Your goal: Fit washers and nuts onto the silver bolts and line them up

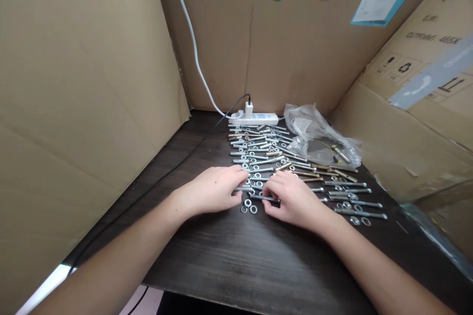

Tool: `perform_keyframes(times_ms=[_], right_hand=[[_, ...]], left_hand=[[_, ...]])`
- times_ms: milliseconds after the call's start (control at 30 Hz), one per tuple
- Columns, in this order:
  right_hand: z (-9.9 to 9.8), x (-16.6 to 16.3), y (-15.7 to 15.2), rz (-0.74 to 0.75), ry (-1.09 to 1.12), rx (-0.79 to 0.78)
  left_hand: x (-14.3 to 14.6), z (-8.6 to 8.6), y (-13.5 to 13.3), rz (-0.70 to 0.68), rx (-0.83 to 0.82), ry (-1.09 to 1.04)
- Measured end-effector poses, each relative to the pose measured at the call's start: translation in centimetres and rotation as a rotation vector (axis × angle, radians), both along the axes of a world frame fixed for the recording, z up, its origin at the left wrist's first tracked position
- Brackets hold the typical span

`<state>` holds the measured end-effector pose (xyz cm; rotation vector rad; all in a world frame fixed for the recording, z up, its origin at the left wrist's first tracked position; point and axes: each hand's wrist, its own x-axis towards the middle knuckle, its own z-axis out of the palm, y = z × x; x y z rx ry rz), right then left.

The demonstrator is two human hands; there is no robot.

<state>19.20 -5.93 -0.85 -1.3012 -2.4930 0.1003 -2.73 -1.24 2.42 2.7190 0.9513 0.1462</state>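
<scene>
My left hand point(218, 188) is closed, with thumb and fingers around the end of a short metal sleeve point(243, 189). In my right hand point(290, 197) a long thin bolt point(263, 198) is pinched, lying roughly level and pointing left. Just below the two parts, a nut point(247, 203), a thin ring point(244, 209) and a flat washer point(253, 209) lie on the dark table point(236, 256). Beyond my hands are rows of bolts, sleeves, nuts and washers point(256, 167), partly covered by my fingers.
More bolts point(354, 202) with washers lie to the right. A clear plastic bag point(314, 125) holding metal parts is at the back right. Behind the rows stands a white power strip point(254, 119); its black cable point(170, 172) crosses the left side. Cardboard boxes point(218, 34) wall the table.
</scene>
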Motion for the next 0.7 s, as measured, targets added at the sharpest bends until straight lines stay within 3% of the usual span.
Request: perform_keyframes(times_ms=[300, 700], right_hand=[[0.17, 0.67, 0.39, -0.068, 0.206, 0.133], [0.18, 0.8, 0.45, -0.119, 0.26, 0.118]], left_hand=[[0.17, 0.17, 0.67, -0.002, 0.006, -0.145], [0.49, 0.19, 0.28, 0.039, -0.012, -0.312]])
